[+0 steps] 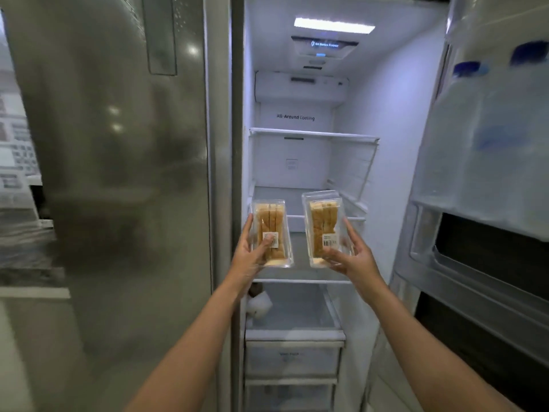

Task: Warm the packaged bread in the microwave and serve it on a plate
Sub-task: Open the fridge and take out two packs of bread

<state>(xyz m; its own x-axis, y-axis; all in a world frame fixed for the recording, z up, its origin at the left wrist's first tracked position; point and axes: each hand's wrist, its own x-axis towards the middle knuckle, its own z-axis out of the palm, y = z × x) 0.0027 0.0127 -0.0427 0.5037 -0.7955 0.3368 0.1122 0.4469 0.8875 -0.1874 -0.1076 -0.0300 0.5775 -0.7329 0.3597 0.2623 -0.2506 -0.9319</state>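
Two clear plastic packs of sliced bread are held upright, side by side but apart, before the open fridge (297, 162) — each shows tan slices on edge and a white barcode label low on its face. The left hand (252, 252) grips the left pack (271, 221), thumb across the label, fingers curled along the far edge (partly hidden). The right hand (355, 258) grips the right pack (322, 221) at its lower corner, fingers spread round it — both above a glass shelf (300, 281)
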